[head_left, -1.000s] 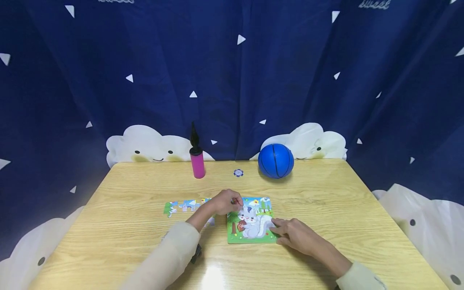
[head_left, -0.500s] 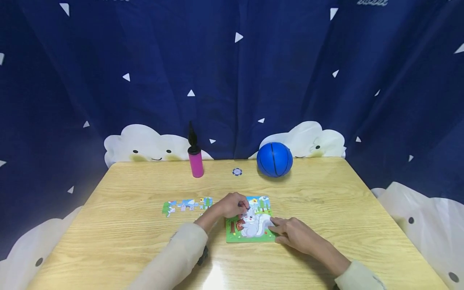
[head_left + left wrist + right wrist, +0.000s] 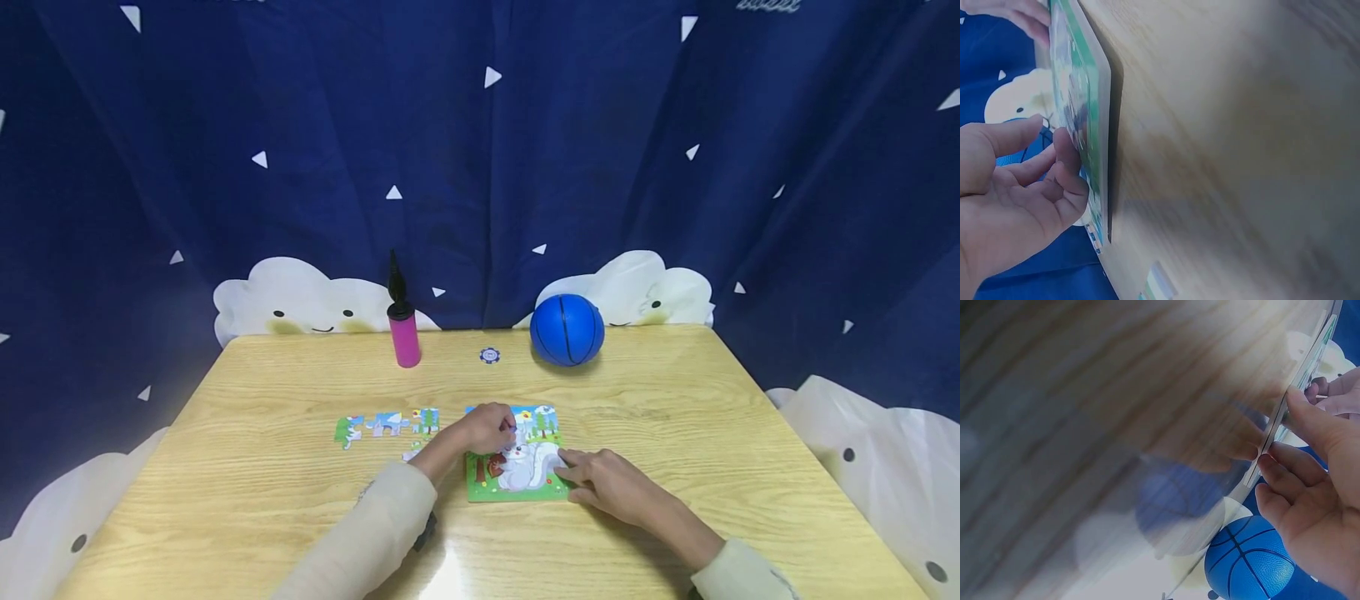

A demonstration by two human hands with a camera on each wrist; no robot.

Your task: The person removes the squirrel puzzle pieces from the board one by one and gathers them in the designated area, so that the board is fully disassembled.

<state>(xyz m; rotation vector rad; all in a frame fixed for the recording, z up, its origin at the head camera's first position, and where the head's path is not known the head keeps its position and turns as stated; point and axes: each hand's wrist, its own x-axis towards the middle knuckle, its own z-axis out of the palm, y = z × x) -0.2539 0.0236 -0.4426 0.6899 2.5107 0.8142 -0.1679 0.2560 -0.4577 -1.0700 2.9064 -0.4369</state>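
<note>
A jigsaw puzzle board [image 3: 517,496] with a grey squirrel on a green and blue scene lies on the wooden table. My left hand [image 3: 486,429] reaches over its upper left part, fingertips down on the squirrel's head. In the left wrist view, that hand's bent fingers [image 3: 1071,181] meet the picture side, the thumb stands apart from them, and no piece shows between. At the board's right edge rests my right hand [image 3: 611,483], fingers extended onto the tail area. The right wrist view shows its thumb and fingertips [image 3: 1266,464] along the edge.
Several loose puzzle pieces [image 3: 387,423] lie left of the board, one partly behind the left forearm. Farther back stand a pink hand pump [image 3: 406,337] with a black nozzle and a blue ball [image 3: 567,331]. A poker chip [image 3: 490,356] lies between them.
My left hand has moved a little to the right, across the board's upper left part toward the squirrel's ears. The right hand has stayed at the right edge.
</note>
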